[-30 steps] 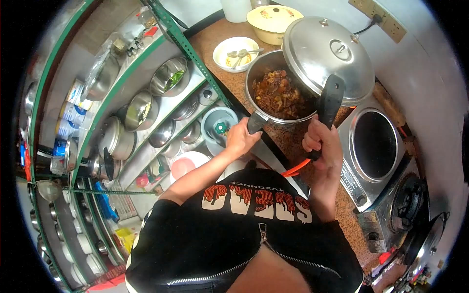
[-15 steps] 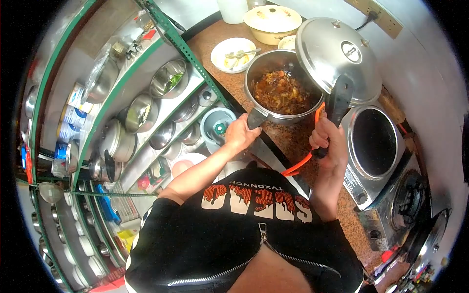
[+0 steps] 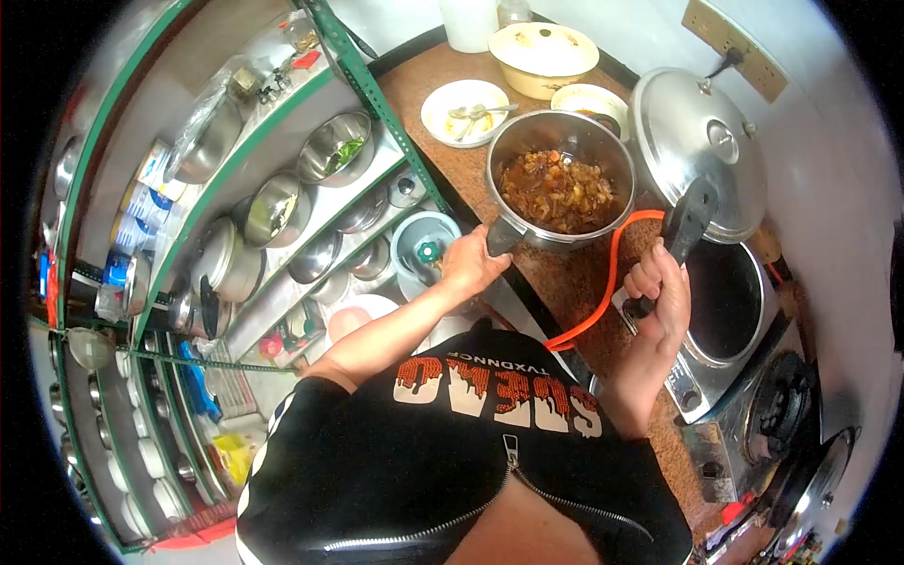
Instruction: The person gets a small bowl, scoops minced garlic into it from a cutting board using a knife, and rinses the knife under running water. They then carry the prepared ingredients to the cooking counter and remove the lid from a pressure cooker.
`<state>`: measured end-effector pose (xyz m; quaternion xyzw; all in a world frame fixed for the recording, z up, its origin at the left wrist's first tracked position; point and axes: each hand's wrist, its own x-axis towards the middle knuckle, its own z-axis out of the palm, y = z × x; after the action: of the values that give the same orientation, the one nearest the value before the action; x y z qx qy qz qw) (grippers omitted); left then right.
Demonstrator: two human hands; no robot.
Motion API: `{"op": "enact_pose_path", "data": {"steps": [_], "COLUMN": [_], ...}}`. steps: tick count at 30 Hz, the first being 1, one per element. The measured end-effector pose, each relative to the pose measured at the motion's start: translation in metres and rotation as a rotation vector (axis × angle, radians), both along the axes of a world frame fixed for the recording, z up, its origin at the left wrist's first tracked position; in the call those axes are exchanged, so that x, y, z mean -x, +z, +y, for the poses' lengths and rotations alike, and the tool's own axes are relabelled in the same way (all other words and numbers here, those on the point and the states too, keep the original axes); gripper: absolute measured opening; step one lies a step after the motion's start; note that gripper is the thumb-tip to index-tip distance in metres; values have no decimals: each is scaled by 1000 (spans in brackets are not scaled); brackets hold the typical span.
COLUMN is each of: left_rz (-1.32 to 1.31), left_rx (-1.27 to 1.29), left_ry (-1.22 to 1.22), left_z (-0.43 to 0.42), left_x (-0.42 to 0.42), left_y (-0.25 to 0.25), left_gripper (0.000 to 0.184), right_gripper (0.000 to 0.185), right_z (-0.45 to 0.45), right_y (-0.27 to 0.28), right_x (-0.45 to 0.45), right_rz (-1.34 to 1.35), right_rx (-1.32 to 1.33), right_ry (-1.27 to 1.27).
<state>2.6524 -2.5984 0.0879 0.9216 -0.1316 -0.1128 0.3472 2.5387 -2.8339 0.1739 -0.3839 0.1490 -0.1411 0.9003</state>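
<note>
My left hand [image 3: 476,259] is closed round the black side handle of a pressure cooker [image 3: 550,234] on the counter. Brown cooked food [image 3: 557,191] in pieces fills its lower part. My right hand [image 3: 661,282] grips the long black handle of the pressure cooker lid [image 3: 695,132]. The lid is raised and tilted to the right of the pot, its steel top showing, so the pot's mouth is uncovered. An orange hose [image 3: 612,273] passes between the pot and my right hand.
A hot plate [image 3: 720,306] and a gas burner [image 3: 782,410] stand at the right. Behind the pot are a plate with spoons [image 3: 463,111], a bowl [image 3: 591,99] and a cream lidded pot [image 3: 543,58]. Green-framed shelves [image 3: 377,104] with steel bowls run along the left.
The lid in my right hand has shifted right, away from the pot, uncovering more of its mouth and the bowl behind. My left hand keeps its hold on the pot's handle.
</note>
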Motion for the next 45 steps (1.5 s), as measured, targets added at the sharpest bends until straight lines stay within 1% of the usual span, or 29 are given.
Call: {"op": "enact_pose_path", "data": {"steps": [3, 13, 22, 25, 31, 36, 45], "left_rz": [-44, -37, -37, -29, -23, -33, -46], "left_rx": [-1, 5, 6, 1, -7, 22, -10], "left_ry": [1, -6, -3, -4, 3, -3, 6], "left_z": [0, -1, -1, -2, -2, -1, -2], "left_x": [2, 3, 3, 4, 4, 2, 2], "left_y": [3, 5, 4, 7, 10, 3, 2], "left_gripper": [39, 40, 40, 40, 39, 40, 42], "right_gripper": [11, 11, 12, 13, 13, 12, 12], "right_z": [1, 7, 6, 7, 9, 4, -5], "right_y": [1, 7, -6, -6, 2, 0, -5], "right_x": [1, 3, 2, 2, 2, 3, 6], "right_rz": [-3, -3, 23, -6, 1, -29, -21], "right_rx": [2, 21, 12, -9, 34, 8, 8], "right_ry": [10, 44, 54, 63, 14, -8, -70]}}
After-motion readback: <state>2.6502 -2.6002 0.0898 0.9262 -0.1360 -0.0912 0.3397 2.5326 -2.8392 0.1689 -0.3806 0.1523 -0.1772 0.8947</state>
